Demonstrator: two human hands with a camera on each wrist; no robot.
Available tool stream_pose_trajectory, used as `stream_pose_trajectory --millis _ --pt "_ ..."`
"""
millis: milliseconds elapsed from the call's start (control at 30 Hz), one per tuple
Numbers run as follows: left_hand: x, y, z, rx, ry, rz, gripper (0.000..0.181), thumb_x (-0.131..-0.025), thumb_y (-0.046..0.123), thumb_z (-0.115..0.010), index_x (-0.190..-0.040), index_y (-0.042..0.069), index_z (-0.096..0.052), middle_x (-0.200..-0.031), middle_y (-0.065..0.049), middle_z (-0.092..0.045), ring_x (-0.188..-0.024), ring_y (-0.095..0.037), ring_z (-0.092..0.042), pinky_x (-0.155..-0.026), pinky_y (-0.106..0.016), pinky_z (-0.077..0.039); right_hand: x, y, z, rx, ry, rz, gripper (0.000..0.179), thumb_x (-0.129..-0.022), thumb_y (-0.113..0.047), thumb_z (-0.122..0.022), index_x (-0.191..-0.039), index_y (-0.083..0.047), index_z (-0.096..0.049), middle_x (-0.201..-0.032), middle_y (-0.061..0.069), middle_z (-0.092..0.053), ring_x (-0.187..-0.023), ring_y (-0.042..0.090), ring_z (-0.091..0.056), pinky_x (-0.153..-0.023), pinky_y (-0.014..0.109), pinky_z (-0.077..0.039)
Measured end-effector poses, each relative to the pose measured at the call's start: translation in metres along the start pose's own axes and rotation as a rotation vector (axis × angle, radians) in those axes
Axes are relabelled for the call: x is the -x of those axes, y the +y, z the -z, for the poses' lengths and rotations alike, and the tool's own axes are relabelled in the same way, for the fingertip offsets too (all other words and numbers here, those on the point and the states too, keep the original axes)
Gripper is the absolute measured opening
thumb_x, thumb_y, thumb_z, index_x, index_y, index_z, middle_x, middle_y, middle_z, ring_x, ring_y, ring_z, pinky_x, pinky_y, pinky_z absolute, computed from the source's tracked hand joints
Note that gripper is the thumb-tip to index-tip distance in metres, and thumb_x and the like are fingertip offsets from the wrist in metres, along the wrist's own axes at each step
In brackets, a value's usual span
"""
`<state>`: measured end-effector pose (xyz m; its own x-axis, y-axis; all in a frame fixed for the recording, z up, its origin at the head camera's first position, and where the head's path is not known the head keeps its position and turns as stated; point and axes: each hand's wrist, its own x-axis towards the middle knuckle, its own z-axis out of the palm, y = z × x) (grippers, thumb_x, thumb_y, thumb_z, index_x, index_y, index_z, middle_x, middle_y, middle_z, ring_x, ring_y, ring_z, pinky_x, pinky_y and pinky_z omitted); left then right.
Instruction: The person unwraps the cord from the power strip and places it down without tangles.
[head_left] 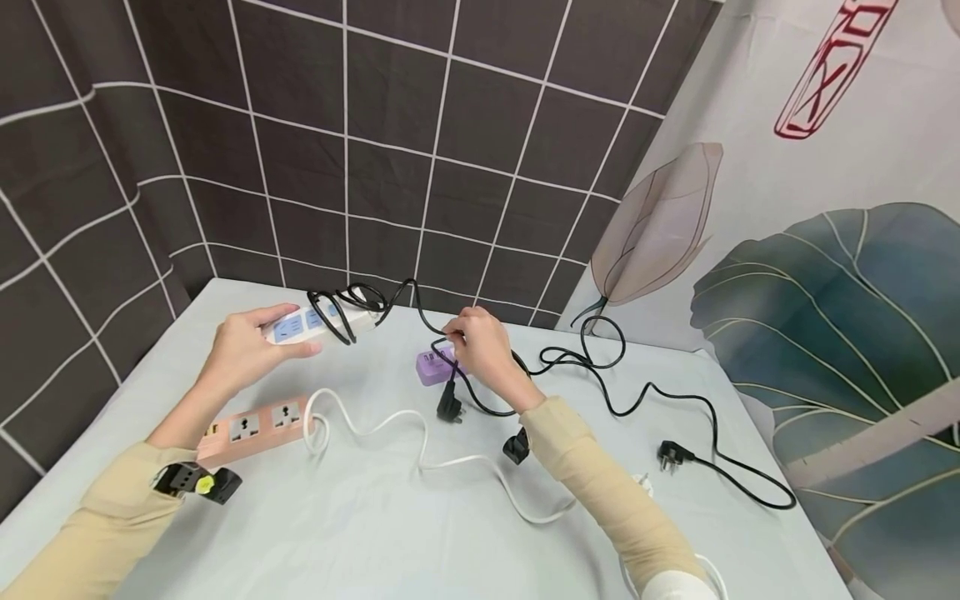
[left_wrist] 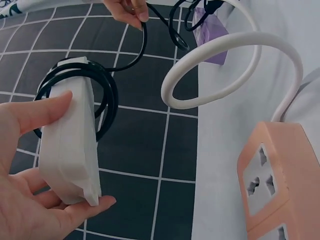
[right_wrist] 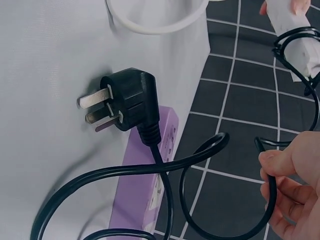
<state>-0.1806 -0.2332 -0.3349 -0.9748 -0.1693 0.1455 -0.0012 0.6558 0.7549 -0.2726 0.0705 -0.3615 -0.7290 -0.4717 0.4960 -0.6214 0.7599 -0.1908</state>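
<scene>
My left hand (head_left: 242, 348) grips one end of a white power strip (left_wrist: 67, 155) with blue sockets, thumb on one side and fingers on the other. The strip is held up near the back left of the table. A black cord (left_wrist: 111, 102) is wound in several loops about its far end. From there the cord runs to my right hand (head_left: 483, 346), which pinches it between thumb and fingers, as the right wrist view shows. Below the right hand lie a purple power strip (head_left: 430, 368), partly hidden, and a black three-pin plug (right_wrist: 131, 100) on its cord.
An orange power strip (head_left: 225, 448) lies under the left forearm, its white cord (left_wrist: 215, 47) curving rightward across the table (head_left: 360, 525). More black cord snakes to the right, with another black plug (head_left: 673, 453). A dark grid-patterned cloth (head_left: 300, 167) hangs behind.
</scene>
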Motion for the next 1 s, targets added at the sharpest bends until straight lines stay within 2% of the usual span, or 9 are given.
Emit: stream_pose_trajectory --millis 167,433,600,767,1000 --pt "-0.002 -0.002 -0.002 0.004 -0.019 -0.030 0.072 -0.073 0.034 -0.082 -0.133 0.003 -0.056 -0.115 -0.024 -0.065 -0.089 -0.023 -0.055 -0.065 -0.019 -0.041 -0.002 0.001 -0.003 -0.002 -0.006 -0.013 0.022 -0.079 0.005 -0.064 -0.086 -0.011 -0.078 -0.080 0.002 -0.070 -0.078 0.019 -0.061 -0.063 0.031 -0.050" --pt "-0.001 -0.006 -0.003 0.004 -0.007 -0.049 0.072 -0.073 0.032 -0.082 -0.134 0.004 -0.055 -0.119 -0.024 -0.062 -0.093 -0.026 -0.055 -0.067 -0.020 -0.040 -0.001 0.006 -0.008 0.008 -0.011 -0.038 0.017 -0.081 0.002 -0.067 -0.087 -0.009 -0.078 -0.083 0.004 -0.071 -0.081 0.022 -0.063 -0.067 0.034 -0.052" --pt "-0.002 -0.007 -0.004 -0.006 -0.023 -0.120 0.070 -0.072 0.029 -0.083 -0.131 0.003 -0.057 -0.124 -0.023 -0.061 -0.097 -0.027 -0.056 -0.072 -0.025 -0.040 -0.003 0.008 -0.010 0.023 0.013 -0.043 0.012 -0.083 -0.003 -0.070 -0.088 -0.009 -0.078 -0.083 0.004 -0.070 -0.081 0.022 -0.064 -0.067 0.034 -0.053" --pt "-0.002 -0.008 -0.006 -0.041 -0.064 -0.203 0.070 -0.070 0.028 -0.085 -0.129 0.002 -0.059 -0.129 -0.025 -0.059 -0.100 -0.030 -0.057 -0.076 -0.030 -0.040 -0.005 0.007 -0.007 0.027 0.027 -0.048 0.014 -0.083 -0.001 -0.067 -0.089 -0.008 -0.078 -0.082 0.005 -0.069 -0.080 0.023 -0.064 -0.067 0.034 -0.052" --pt "-0.004 -0.010 -0.007 -0.104 -0.103 -0.268 0.071 -0.067 0.029 -0.087 -0.127 0.001 -0.060 -0.130 -0.024 -0.058 -0.098 -0.030 -0.058 -0.076 -0.032 -0.042 -0.010 0.004 0.000 0.014 0.068 -0.080 0.013 -0.085 -0.004 -0.066 -0.089 -0.009 -0.077 -0.085 0.004 -0.069 -0.082 0.023 -0.064 -0.066 0.036 -0.053"
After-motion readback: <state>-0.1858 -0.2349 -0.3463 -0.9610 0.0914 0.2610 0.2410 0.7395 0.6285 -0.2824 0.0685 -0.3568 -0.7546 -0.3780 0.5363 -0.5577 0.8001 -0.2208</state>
